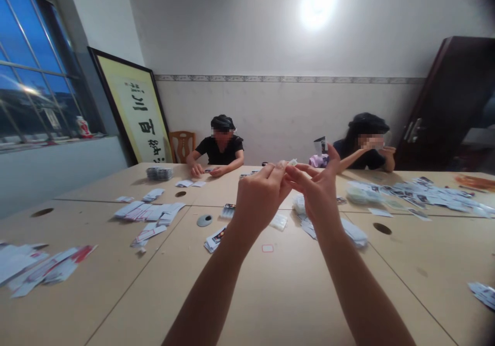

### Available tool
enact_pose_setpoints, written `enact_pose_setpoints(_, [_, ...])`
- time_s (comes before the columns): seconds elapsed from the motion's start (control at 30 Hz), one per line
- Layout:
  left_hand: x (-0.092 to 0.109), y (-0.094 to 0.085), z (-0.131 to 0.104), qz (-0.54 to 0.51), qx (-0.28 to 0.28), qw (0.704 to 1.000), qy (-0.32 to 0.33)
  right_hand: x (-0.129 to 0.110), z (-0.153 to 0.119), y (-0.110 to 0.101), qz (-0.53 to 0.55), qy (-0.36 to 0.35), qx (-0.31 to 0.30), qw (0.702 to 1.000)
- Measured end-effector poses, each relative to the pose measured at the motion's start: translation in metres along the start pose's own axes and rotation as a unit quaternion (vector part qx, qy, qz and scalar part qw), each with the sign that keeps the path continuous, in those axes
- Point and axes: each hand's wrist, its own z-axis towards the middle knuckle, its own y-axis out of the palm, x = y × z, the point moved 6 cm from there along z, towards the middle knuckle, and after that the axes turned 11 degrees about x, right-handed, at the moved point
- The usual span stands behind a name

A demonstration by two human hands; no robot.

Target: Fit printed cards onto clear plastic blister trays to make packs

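Observation:
Both my hands are raised together over the middle of the table. My left hand (263, 188) is closed, its fingertips pinched around something small and whitish (294, 162) that shows only as a thin edge. From the right, the thumb and fingers of my right hand (319, 183) meet it at the same spot, with one finger pointing up. A small dark-and-white card (320, 145) stands up beside that finger; how it is held is unclear. Beneath the hands lie a clear plastic packet (279, 221), a stack of picture cards (215, 239) and a small red-edged label (267, 248).
Paper slips (149, 211) lie in piles on the left of the table (127, 305). A large heap of cards (433, 194) spreads at the right. Two people sit across: one person (220, 150) handles cards, another person (367, 150) has raised hands. Round holes and a grey cap (204, 220) mark the tabletop.

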Motion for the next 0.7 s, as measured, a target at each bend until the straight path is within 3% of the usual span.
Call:
enact_pose_setpoints(0.2, [-0.004,-0.01,0.004,-0.085,-0.032,0.992,-0.093,-0.002,-0.005,0.006,0.047,0.042,-0.055,0.996])
enact_pose_setpoints(0.4, [-0.013,-0.02,0.007,-0.227,-0.047,0.955,-0.186,-0.007,-0.008,0.009,0.064,0.049,-0.098,0.992])
enact_pose_setpoints(0.57, [-0.023,-0.025,0.01,-0.212,-0.034,0.954,-0.209,-0.01,-0.012,0.014,0.092,0.096,-0.141,0.981])
enact_pose_setpoints(0.7, [-0.022,-0.025,0.011,-0.227,-0.05,0.951,-0.206,-0.01,-0.014,0.015,0.087,0.103,-0.137,0.981])
